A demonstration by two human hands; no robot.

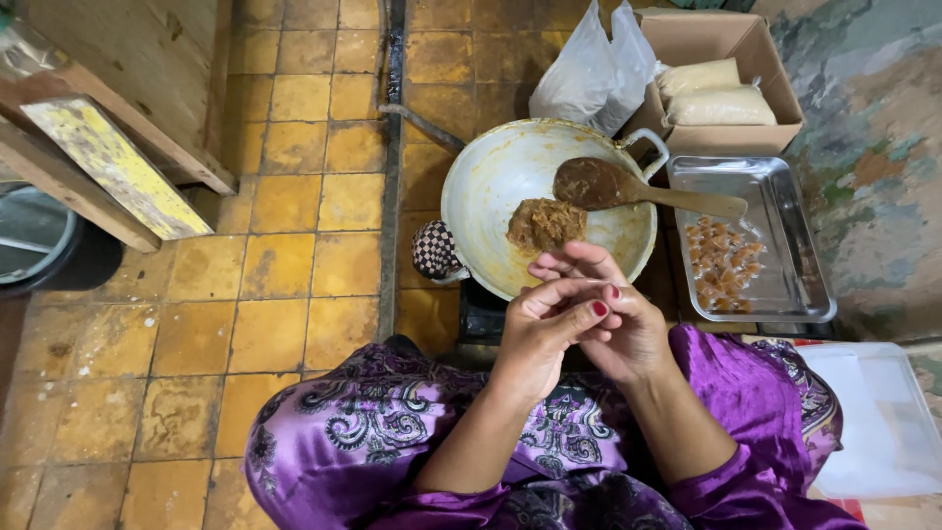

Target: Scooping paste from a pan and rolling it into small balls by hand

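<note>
A yellow-painted wooden board (116, 167) is leaning at the far left, over the worn yellow floor tiles (285, 275). Further right, a black-and-white checked cloth (434, 249) is wrapping one handle of a wide pale wok (491, 177), which is sitting low on a dark stand. A lump of brown paste (545, 224) is lying in the wok's bottom, just beyond the fingers, and a wooden spatula (638, 188) coated with the same paste is resting across the far rim.

The left hand (540, 329) and the right hand (613, 314) are meeting over the near edge of the wok, above a lap in purple patterned cloth (392, 432). Both are half curled, fingertips pressing together; whether a bit of paste is being pinched between them I cannot tell, since the fingers are covering the spot.

Behind the wok a white plastic bag (594, 74) is slumping against a cardboard box (746, 44) holding pale filled packets (716, 103). To the right, a metal tray (785, 226) is carrying a cluster of small wrapped brown sweets (721, 265). A clear plastic lid (873, 412) is lying at the lower right.
</note>
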